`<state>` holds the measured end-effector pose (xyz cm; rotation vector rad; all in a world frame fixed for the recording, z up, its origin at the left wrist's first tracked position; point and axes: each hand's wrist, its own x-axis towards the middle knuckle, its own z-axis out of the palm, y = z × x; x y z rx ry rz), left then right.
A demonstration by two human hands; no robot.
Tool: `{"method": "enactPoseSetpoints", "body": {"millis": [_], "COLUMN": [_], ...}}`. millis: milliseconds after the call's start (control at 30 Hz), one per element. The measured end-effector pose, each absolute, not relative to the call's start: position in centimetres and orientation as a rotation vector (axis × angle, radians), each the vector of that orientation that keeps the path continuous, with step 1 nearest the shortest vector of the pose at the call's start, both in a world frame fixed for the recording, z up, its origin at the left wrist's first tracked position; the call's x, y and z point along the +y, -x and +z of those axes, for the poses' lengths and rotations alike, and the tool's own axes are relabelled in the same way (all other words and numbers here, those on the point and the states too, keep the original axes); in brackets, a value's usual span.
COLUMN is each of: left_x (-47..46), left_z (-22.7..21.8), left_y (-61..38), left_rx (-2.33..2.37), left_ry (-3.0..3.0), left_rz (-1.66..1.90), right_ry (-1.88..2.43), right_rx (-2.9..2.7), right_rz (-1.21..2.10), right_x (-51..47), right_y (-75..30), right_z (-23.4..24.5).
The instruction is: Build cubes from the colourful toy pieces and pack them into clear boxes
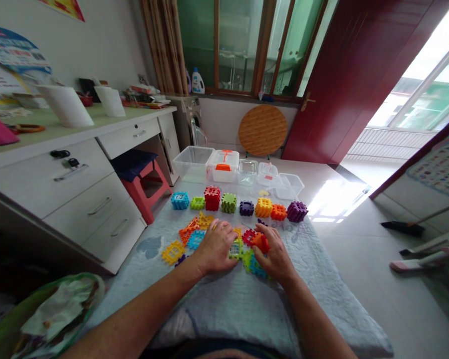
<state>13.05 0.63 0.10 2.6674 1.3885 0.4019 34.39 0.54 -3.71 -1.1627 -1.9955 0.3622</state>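
1. Nearest to me, both bare forearms reach out over the pale blue blanket (224, 299) that covers the floor ahead.
2. My left hand (215, 247) lies palm down on the blanket. Its fingers are nearly straight and close together, gripping nothing, and the tips rest on a green-and-yellow tile (235, 248).
3. My right hand (273, 254) is curled, with thumb and forefinger pinching an orange piece (261, 243). The piece sits just right of that tile, between my two hands.
4. A red tile (249, 236) lies touching the orange piece on its far side. A blue tile (257, 269) shows under my right palm; I cannot tell whether the palm presses on it.
5. Left of my left hand, loose flat tiles (187, 232) in orange, yellow and blue are scattered on the blanket.
6. Beyond my fingers a row of assembled cubes (228, 203) stands across the blanket, from a blue one on the left to a purple one on the right.
7. Behind the row sit clear plastic bins (193, 160) and a lidded box (223, 166) with an orange handle.
8. At my left are a white desk (78, 164) with drawers and a red stool (142, 184) tucked under it.
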Motion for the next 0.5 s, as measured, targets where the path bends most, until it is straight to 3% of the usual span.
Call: {"method": "enactPoseSetpoints", "body": {"millis": [300, 500], "left_x": [2.6, 9.1], "left_z": [3.1, 3.4], "left_y": [-6.1, 0.4], "left_rx": [1.563, 1.805], "left_ry": [-2.680, -2.673], "left_rz": [0.594, 0.396], "right_ry": [1.155, 1.178], "right_rx": [-1.963, -1.967], "right_rz": [0.347, 0.346], "right_x": [0.5, 0.4], "right_y": [-34.6, -34.4], "right_z": [-3.7, -3.6]}}
